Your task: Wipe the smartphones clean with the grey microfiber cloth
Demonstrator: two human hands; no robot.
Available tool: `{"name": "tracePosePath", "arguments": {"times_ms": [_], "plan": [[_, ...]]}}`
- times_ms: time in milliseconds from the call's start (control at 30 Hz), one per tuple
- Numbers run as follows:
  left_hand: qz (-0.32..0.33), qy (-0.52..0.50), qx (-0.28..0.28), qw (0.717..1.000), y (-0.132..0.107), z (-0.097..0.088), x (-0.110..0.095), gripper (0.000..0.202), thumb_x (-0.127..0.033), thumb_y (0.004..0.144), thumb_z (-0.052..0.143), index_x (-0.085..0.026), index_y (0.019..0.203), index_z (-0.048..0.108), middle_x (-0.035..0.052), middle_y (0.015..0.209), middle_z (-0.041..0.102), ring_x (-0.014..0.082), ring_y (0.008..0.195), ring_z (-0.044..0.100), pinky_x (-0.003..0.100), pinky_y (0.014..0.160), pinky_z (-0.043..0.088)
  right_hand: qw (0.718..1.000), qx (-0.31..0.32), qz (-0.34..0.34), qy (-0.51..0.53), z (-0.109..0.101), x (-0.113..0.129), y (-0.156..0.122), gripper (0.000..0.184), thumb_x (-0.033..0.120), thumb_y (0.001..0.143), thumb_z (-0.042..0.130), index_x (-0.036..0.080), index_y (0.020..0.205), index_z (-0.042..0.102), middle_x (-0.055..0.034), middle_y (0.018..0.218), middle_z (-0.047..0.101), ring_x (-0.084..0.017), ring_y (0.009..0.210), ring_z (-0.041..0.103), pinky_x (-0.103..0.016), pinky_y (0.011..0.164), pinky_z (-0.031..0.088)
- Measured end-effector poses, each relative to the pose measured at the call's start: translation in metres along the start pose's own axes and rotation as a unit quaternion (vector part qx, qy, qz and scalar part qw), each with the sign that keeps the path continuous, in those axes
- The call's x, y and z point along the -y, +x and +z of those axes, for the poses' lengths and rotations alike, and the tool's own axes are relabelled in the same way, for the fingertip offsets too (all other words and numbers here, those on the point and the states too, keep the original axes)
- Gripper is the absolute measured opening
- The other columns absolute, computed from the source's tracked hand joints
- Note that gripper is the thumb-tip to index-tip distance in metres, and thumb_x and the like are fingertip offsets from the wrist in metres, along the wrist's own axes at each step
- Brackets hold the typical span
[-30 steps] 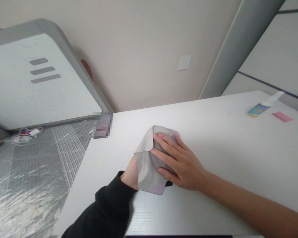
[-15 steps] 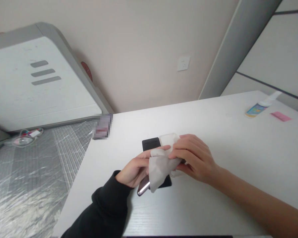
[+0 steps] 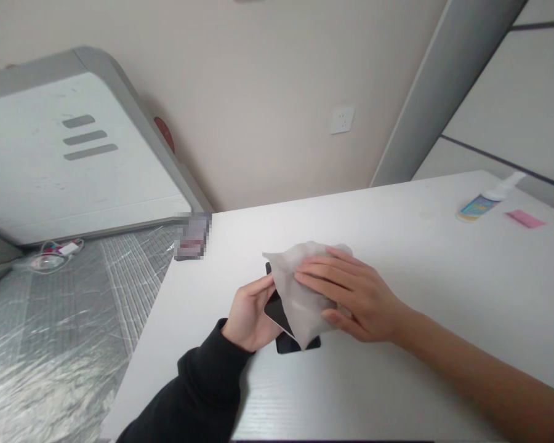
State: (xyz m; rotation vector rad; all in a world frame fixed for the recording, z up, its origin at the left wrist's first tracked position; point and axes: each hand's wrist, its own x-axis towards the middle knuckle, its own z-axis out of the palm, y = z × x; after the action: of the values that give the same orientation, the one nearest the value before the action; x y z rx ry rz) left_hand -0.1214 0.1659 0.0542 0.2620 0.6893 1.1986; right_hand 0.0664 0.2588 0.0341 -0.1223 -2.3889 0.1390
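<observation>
My left hand (image 3: 253,315) grips a phone (image 3: 278,312) by its near left side, thumb along the edge. The phone is tilted, its dark face partly covered by a thin light-grey cloth (image 3: 300,301). On top of that cloth lies my right hand (image 3: 351,289), fingers stretched out flat and thumb apart, pressing it against the phone. Below the phone, a flat black object (image 3: 292,344) rests on the table, mostly hidden. The cloth's far edge and my right hand cover whatever is behind them.
On the white table (image 3: 189,387), a spray bottle (image 3: 482,204) lies at the far right beside a pink packet (image 3: 525,218). A blurred-out item (image 3: 192,237) sits at the back left corner. A wall socket (image 3: 342,119) is behind.
The cloth was bunched between both hands and now spreads over the phone. The phone's dark face has come into view. My right hand's fingers have flattened out on the cloth.
</observation>
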Motion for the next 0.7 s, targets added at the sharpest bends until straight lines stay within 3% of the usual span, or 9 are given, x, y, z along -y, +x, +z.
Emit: {"name": "tracePosePath", "arguments": {"times_ms": [133, 233, 333, 500, 700], "plan": [[-0.039, -0.042, -0.014, 0.998, 0.001, 0.000, -0.003, 0.052, -0.044, 0.103, 0.037, -0.007, 0.120, 0.069, 0.0144, 0.095, 0.076, 0.0261, 0.085, 0.073, 0.038, 0.088, 0.055, 0.996, 0.081, -0.039, 0.010, 0.014, 0.016, 0.000, 0.073, 0.062, 0.106, 0.026, 0.006, 0.142, 0.055, -0.0163, 0.141, 0.065, -0.028, 0.139, 0.053, -0.048, 0.120, 0.036], [-0.051, -0.044, -0.013, 0.998, 0.001, 0.001, -0.004, 0.065, -0.052, 0.105, 0.025, -0.007, 0.129, 0.065, 0.0172, 0.101, 0.076, 0.0282, 0.088, 0.074, 0.040, 0.088, 0.055, 0.995, 0.085, -0.054, 0.013, 0.022, 0.023, 0.002, 0.073, 0.064, 0.105, 0.026, 0.008, 0.134, 0.063, -0.0139, 0.133, 0.071, -0.029, 0.136, 0.055, -0.047, 0.119, 0.037], [-0.019, -0.039, -0.012, 0.999, 0.003, 0.004, -0.002, 0.067, -0.052, 0.105, 0.022, -0.007, 0.135, 0.061, 0.0190, 0.108, 0.076, 0.0310, 0.095, 0.074, 0.043, 0.093, 0.053, 0.998, 0.061, 0.005, -0.025, 0.020, 0.017, 0.004, 0.072, 0.063, 0.105, 0.025, 0.009, 0.119, 0.070, -0.0170, 0.125, 0.074, -0.031, 0.133, 0.058, -0.051, 0.115, 0.042], [0.009, -0.031, -0.005, 0.999, 0.005, 0.009, 0.002, 0.071, -0.054, 0.105, 0.020, -0.004, 0.139, 0.057, 0.0203, 0.113, 0.075, 0.0330, 0.105, 0.072, 0.046, 0.100, 0.050, 0.987, 0.049, 0.098, -0.113, 0.013, 0.003, 0.001, 0.079, 0.065, 0.104, 0.022, 0.004, 0.127, 0.066, -0.0245, 0.135, 0.066, -0.038, 0.137, 0.054, -0.057, 0.112, 0.044], [-0.008, -0.057, -0.053, 0.997, 0.005, 0.005, -0.003, 0.066, -0.053, 0.105, 0.025, -0.007, 0.140, 0.057, 0.0190, 0.112, 0.076, 0.0328, 0.102, 0.074, 0.046, 0.098, 0.051, 0.996, 0.077, -0.010, -0.038, 0.028, 0.022, 0.000, 0.081, 0.070, 0.102, 0.022, 0.007, 0.130, 0.065, -0.0167, 0.133, 0.070, -0.033, 0.136, 0.056, -0.051, 0.116, 0.041]]}}
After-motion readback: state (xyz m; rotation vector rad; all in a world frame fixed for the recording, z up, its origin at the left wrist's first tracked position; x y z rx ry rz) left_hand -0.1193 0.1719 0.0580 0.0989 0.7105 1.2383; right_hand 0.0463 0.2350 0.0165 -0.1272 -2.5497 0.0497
